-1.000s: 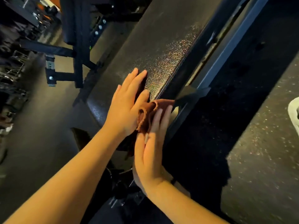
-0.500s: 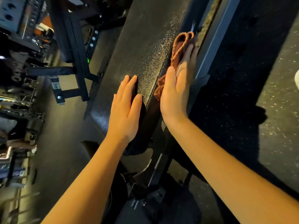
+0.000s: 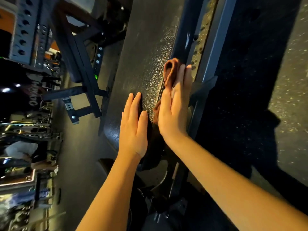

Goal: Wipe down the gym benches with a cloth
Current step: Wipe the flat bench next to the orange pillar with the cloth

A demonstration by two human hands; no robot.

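Rust-brown cloth [image 3: 170,70] lies pressed to the bench [image 3: 150,47] edge beneath the flat right grip [image 3: 175,114]; left grip [image 3: 133,130] released.

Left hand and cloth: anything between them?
Head view: only a bare strip of pad separates left hand from cloth, which the right hand presses against the pad's edge.

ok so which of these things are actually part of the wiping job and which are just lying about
In the job:
rust-brown folded cloth, pressed against the side edge of the black textured bench pad by the flat right hand
left hand, resting flat on the pad

Just about:
dark metal rack frame at left
grey perforated upright
speckled rubber floor
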